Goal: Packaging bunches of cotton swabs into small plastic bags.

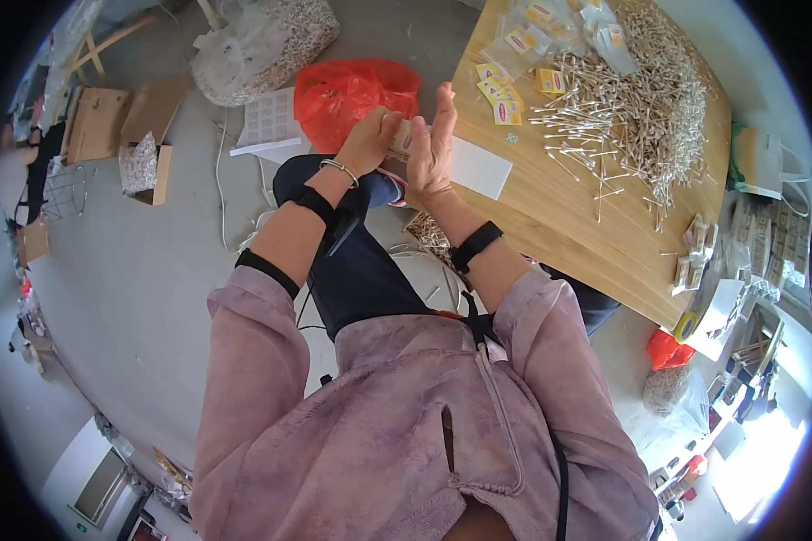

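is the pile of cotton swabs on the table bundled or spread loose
Spread loose: the cotton swabs lie scattered in a heap across the wooden table.

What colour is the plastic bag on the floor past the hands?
Red-orange plastic bag, clearest in the head view.

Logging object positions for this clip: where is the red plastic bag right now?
In the head view the red plastic bag lies on the floor at upper centre, just beyond the left hand, left of the wooden table.

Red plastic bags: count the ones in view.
2. One red bag lies on the floor just beyond the hands, left of the wooden table. A smaller one sits on the floor past the table's near right corner. Clutter may hide others.
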A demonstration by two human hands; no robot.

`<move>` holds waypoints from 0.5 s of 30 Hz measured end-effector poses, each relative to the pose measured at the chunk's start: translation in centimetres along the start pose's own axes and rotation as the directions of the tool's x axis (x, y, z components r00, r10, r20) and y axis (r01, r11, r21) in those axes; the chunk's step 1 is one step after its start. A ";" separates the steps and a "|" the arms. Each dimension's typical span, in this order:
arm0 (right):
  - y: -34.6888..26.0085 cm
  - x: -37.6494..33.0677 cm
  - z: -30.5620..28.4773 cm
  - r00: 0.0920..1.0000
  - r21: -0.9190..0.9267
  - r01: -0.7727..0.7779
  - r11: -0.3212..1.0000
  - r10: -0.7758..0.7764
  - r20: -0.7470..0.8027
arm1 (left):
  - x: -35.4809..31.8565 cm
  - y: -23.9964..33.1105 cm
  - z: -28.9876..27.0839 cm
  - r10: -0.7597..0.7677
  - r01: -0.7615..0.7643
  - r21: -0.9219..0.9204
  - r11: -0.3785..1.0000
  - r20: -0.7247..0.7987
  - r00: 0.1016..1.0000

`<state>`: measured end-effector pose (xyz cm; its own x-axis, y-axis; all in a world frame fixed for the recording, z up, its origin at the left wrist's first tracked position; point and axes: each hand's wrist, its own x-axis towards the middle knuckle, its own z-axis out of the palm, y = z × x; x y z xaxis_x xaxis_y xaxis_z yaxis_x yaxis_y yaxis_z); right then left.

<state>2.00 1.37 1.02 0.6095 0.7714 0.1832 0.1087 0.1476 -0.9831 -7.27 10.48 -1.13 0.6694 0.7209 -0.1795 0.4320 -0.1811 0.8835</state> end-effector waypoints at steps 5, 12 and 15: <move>0.3 0.1 0.4 0.999 -0.007 -0.001 1.000 0.001 0.036 | 0.5 -1.6 -0.5 0.034 -0.033 0.028 0.999 -0.008 0.999; 1.6 0.9 2.7 0.983 -0.057 0.151 0.987 -0.143 0.117 | 0.1 -2.1 -3.3 -0.214 0.253 -0.269 0.929 0.168 0.962; 1.1 0.9 3.5 0.978 0.010 0.130 0.991 -0.130 0.166 | -0.4 -1.5 -4.2 -0.151 0.162 -0.275 0.948 0.063 0.987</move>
<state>-0.06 4.38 0.10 0.4510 0.8379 0.3075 0.1794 0.2524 -0.9508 -10.72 13.24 -0.60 0.6333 0.6964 -0.3376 0.3520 0.1293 0.9270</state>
